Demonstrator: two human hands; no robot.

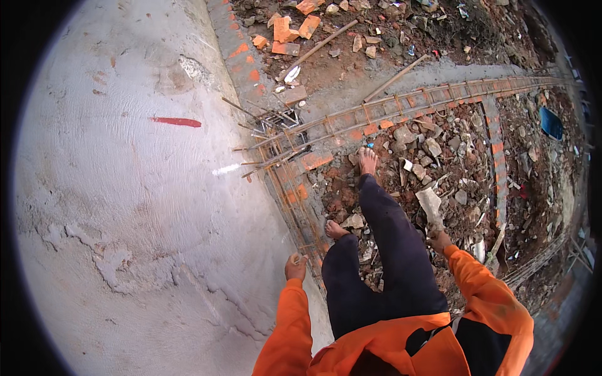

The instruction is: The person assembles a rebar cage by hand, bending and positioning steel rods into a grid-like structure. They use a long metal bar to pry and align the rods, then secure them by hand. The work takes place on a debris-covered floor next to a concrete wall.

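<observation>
My left hand (296, 267) is closed beside the grey plastered wall, above the steel rebar cage (293, 203) that runs along the wall's foot. Whatever sits between its fingers is too small to make out. Low on my right side, my right hand (439, 242) is closed at the lower end of a pale, flat, elongated piece (429, 203), which seems gripped there. A second rebar cage (389, 111) lies on a brick course and runs off to the right. Both cages meet at a corner by the wall, where bar ends stick out.
The plastered wall (125, 188) fills the left, with a red mark (177, 121) on it. Broken stones (433, 148) and rubble surround my bare feet. Orange bricks (285, 37) and wooden poles (320, 49) lie beyond the cage. A blue piece (551, 123) lies far right.
</observation>
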